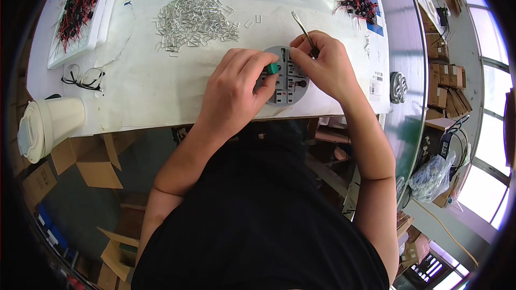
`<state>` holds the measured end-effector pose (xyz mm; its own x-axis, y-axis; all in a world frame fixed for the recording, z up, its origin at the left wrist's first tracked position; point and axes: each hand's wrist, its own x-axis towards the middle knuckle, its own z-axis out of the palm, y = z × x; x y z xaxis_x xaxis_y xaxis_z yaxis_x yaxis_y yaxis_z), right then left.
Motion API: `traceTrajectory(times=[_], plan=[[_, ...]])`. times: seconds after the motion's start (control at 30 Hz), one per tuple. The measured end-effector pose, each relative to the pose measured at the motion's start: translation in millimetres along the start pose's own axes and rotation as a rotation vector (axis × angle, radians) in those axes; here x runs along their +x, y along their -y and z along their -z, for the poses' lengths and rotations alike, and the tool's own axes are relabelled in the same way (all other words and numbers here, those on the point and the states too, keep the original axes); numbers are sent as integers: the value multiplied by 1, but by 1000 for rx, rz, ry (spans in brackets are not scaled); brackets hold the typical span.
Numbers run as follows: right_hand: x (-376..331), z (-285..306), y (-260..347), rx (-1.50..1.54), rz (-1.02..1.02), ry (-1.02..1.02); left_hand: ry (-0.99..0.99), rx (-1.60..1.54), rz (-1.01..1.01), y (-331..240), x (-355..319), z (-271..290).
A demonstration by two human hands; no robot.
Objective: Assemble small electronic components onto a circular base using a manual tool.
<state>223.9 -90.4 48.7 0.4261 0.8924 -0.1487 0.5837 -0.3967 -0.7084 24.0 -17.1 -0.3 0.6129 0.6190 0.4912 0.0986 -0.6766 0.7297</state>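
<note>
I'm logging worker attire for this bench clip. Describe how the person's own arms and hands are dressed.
Both forearms enter from the lower edge bare, with no sleeves over them. The left hand and right hand wear no gloves, and no rings, watch or wristbands show. The torso is covered by a black top, apparently short-sleeved or sleeveless; its sleeve edges are hard to make out.
</note>
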Motion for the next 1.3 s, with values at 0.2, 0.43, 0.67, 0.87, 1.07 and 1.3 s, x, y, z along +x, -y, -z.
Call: traceTrajectory(times=[0.2, 0.43, 0.67, 0.87, 1.07, 1.3], plan=[[7, 15, -7, 195, -125, 101, 4, -8, 3, 1, 1, 0], [11, 9, -14, 162, -74, 152, 23, -8, 9, 2, 2, 0], [10, 16, -15, 262, -128, 218, 33, -28, 56, 1, 1, -2], [9, 12, -13, 197, -57, 158, 22, -43, 75, 1, 2, -3], [12, 17, -3, 115, -105, 224, 48, -7, 61, 2, 2, -1], [12, 3, 9, -221, 203, -1, 28, -4, 19, 4, 2, -2]])
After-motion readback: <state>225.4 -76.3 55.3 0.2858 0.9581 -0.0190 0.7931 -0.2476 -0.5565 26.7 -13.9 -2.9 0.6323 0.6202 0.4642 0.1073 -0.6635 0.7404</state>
